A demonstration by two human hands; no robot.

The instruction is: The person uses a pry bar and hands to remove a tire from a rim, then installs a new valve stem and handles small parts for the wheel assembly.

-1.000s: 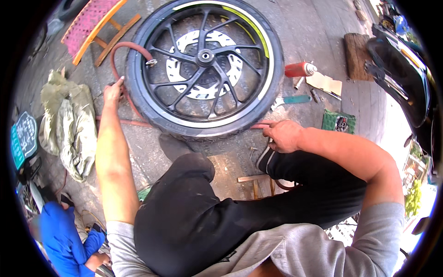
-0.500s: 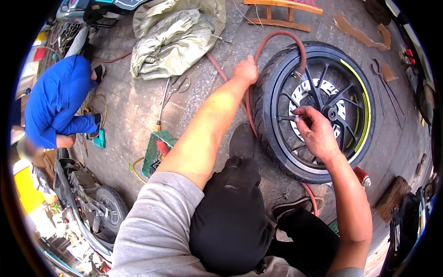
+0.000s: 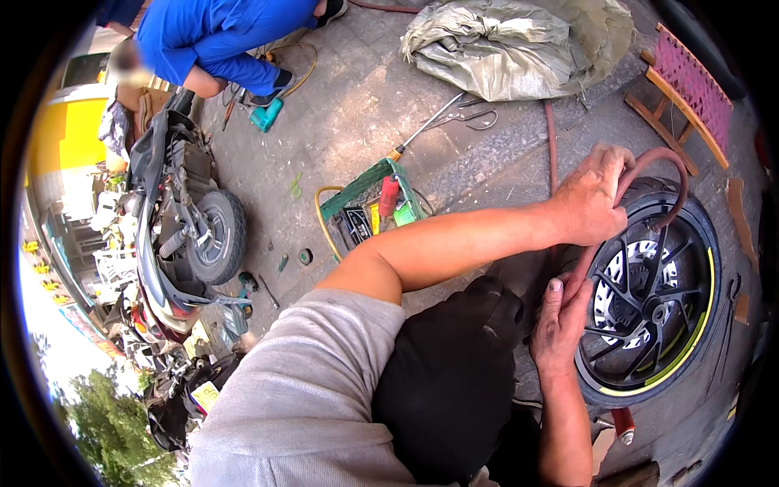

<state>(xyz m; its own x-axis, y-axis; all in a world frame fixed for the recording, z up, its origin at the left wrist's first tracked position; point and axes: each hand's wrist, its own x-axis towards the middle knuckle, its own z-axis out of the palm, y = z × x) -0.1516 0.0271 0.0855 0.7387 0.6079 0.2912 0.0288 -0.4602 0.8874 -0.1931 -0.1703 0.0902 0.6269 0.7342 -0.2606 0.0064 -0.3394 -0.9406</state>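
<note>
A reddish rubber hose (image 3: 683, 183) arches over the upper edge of a motorcycle wheel (image 3: 656, 309) and comes down at its rim. This wheel has black spokes, a slotted brake disc and a yellow-green rim stripe, and lies on the ground at my right. My left hand (image 3: 594, 195) is closed around the hose beside the tyre. Just below it, my right hand (image 3: 558, 329) has thumb and fingers around a lower stretch of the same hose. The hose end at the rim is too small to make out.
A green toolbox (image 3: 334, 204) stands left of my forearm, with scissors (image 3: 487, 120) beyond. A crumpled sheet (image 3: 519, 53) and a wooden stool (image 3: 690, 93) lie at the far side. A crouching person in blue (image 3: 223, 40) and a scooter (image 3: 162, 235) are at left.
My view has swung left, so everything sits turned in the picture. My right hand has gone from over the wheel's disc to the hose. The left has shifted its place along the hose.
</note>
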